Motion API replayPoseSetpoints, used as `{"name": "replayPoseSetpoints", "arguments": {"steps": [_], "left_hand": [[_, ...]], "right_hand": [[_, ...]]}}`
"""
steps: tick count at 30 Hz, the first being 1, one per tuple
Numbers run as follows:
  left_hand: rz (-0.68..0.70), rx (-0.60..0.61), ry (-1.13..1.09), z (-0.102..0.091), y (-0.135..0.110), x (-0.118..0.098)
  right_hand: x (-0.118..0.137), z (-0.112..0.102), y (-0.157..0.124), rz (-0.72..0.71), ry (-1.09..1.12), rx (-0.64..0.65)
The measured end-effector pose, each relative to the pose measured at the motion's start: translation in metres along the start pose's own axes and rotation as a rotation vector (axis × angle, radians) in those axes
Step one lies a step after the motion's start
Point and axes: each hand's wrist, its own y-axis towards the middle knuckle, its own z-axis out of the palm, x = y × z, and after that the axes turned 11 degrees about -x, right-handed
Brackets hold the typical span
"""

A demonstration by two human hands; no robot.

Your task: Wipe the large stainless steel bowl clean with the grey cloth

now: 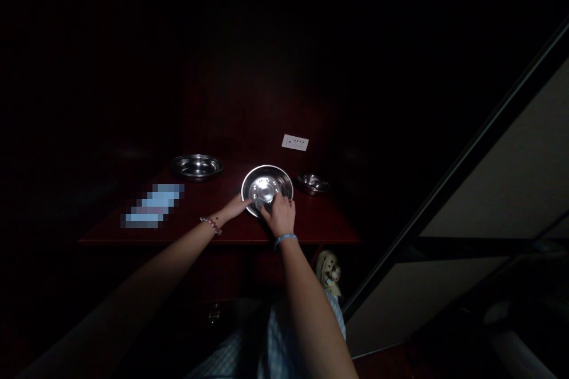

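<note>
A shiny round steel plate (267,180) stands tilted up on its near edge on a dark red wooden table (320,222). My left hand (237,207) reaches to the plate's lower left rim, fingers stretched along it and touching it. My right hand (280,213) is closed at the plate's lower edge, fingers curled on the rim; something small and grey may be pinched there, too dim to name. I wear a beaded bracelet on the left wrist and a light blue band on the right.
A wider steel bowl (197,166) sits at the back left, a small steel bowl (313,183) right of the plate. A blurred light blue patch (153,206) lies at left. A white socket panel (295,143) is behind. A slanted dark frame (453,177) runs along the right.
</note>
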Motion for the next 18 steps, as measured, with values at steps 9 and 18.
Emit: {"name": "replayPoseSetpoints", "arguments": {"steps": [9,18], "left_hand": [[-0.017,0.040,-0.021,0.0006,-0.0022,-0.0063],[0.008,0.046,-0.011,0.0006,-0.0012,-0.0088]], "right_hand": [[-0.0004,0.0027,0.0012,-0.034,0.085,-0.024],[-0.0028,0.0039,0.0007,-0.059,0.072,0.000]]}}
